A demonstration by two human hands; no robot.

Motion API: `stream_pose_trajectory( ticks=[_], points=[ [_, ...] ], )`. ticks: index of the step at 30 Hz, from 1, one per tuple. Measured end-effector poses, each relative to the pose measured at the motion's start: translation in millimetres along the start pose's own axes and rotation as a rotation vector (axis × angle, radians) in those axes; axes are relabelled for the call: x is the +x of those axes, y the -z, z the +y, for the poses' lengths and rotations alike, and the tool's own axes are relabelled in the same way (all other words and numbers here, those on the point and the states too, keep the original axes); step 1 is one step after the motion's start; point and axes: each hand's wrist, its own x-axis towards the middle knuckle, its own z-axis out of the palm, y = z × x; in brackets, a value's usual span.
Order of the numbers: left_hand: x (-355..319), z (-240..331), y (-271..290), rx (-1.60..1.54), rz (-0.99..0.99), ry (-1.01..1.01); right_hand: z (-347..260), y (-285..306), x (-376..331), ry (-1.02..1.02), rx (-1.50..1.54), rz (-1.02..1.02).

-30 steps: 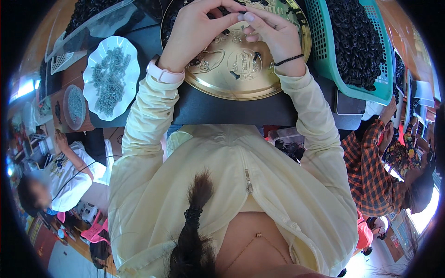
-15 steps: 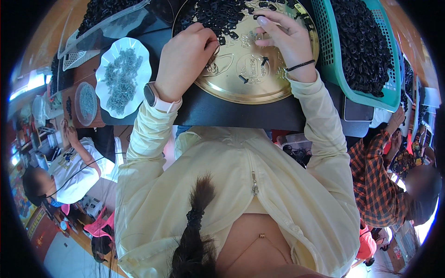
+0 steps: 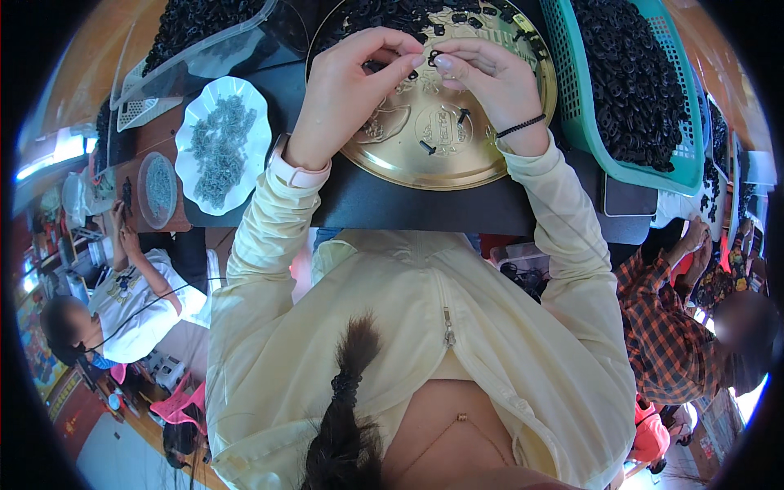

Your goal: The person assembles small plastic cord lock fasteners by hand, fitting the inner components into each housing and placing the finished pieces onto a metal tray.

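Note:
Over a round gold tray, my two hands have their fingertips close together. Between the thumb and finger of my right hand is a small black plastic piece. The thumb and forefinger of my left hand are pinched beside it; whatever they hold is too small to make out. Many loose black pieces cover the far part of the tray. Two small black parts lie apart on its near half, one by the centre and another nearer me.
To the left, a white scalloped dish holds small clear pieces, with a round clear dish next to it. A clear bin of black parts is behind. On the right stands a green basket full of black pieces. People sit on both sides.
My left hand has lifted from the tray and moved right, toward my right hand. My right hand has come slightly left and nearer, bringing the black piece along.

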Motion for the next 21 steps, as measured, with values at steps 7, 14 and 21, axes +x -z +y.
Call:
stream_pose_trajectory(
  ticks=[7, 14, 21],
  points=[
    [-0.9, 1.0, -1.5, -0.078, -0.009, 0.062, 0.4, 0.8, -0.3, 0.010, -0.001, 0.032],
    [0.4, -0.1, -3.6, -0.036, 0.007, 0.036, 3.6, -1.7, -0.2, -0.013, 0.025, 0.036],
    [-1.4, -3.8, -7.3, -0.038, -0.025, 0.069, 4.3, -0.1, -4.4, 0.045, -0.190, 0.010]
  ],
)
